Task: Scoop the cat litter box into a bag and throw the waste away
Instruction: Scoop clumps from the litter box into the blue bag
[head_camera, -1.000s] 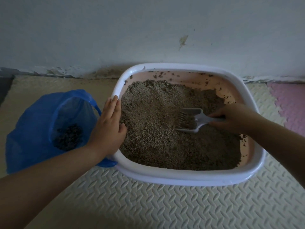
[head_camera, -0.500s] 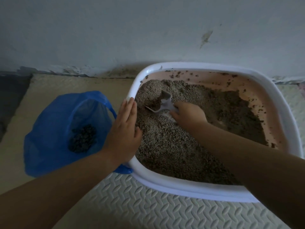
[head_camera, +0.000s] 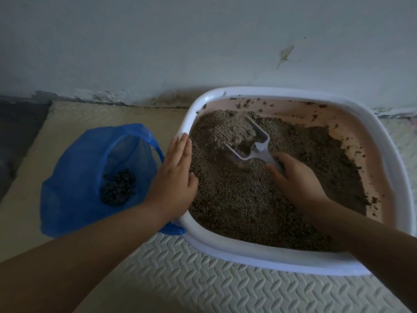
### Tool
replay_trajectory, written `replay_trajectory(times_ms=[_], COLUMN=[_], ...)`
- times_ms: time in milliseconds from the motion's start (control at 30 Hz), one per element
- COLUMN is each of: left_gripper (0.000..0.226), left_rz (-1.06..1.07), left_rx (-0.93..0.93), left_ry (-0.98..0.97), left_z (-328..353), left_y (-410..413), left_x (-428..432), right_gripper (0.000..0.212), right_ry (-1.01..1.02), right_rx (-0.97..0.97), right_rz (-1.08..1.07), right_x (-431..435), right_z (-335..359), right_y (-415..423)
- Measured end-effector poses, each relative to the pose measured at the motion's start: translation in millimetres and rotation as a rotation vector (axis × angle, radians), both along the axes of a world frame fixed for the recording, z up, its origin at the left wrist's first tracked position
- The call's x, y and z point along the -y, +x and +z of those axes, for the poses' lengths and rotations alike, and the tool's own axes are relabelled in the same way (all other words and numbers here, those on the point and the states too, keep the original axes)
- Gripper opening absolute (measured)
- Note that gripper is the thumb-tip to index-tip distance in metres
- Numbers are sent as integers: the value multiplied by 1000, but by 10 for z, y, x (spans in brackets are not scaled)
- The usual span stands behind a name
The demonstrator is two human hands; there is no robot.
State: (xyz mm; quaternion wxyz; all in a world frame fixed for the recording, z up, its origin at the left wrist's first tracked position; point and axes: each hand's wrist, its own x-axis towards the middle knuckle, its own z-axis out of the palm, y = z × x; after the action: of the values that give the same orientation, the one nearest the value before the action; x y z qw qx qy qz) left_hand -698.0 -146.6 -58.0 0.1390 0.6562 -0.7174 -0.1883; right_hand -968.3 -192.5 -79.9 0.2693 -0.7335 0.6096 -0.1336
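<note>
Just beyond our right fingers (head_camera: 274, 168), curled round its handle, scoop (head_camera: 248, 141) sits loaded over litter box (head_camera: 225, 247); left fingers (head_camera: 180, 147), straight and together, rest on rim beside blue bag (head_camera: 74, 177); we should sift gently, then carry level toward them.

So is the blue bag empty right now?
No, a pile of dark clumps lies inside the blue bag.

White scoop (head_camera: 255, 143) in litter box (head_camera: 259, 258), blue bag (head_camera: 74, 177) of clumps (head_camera: 118, 187) alongside
</note>
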Motion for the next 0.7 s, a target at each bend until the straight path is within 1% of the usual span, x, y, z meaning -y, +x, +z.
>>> replay_trajectory(times_ms=[100, 367, 433, 533, 633, 700], left_gripper=[67, 68, 68, 68, 68, 68], left_rz=[3, -10, -8, -8, -4, -8], left_rx=[-20, 17, 25, 33, 36, 45], left_ry=[12, 21, 21, 26, 26, 22], left_z=[24, 49, 44, 45, 49, 51], left_y=[-9, -6, -1, 2, -2, -1], left_x=[-4, -15, -16, -21, -18, -16], right_gripper=[19, 17, 19, 18, 17, 18], right_ry=[-18, 10, 1, 0, 1, 15], right_rx=[3, 138, 113, 108, 71, 80], right_rz=[-18, -112, -75, -111, -67, -105], right_x=[-147, -352, -387, -430, -460, -449], right_z=[114, 422, 463, 504, 516, 507], right_y=[-88, -153, -146, -125, -93, -76])
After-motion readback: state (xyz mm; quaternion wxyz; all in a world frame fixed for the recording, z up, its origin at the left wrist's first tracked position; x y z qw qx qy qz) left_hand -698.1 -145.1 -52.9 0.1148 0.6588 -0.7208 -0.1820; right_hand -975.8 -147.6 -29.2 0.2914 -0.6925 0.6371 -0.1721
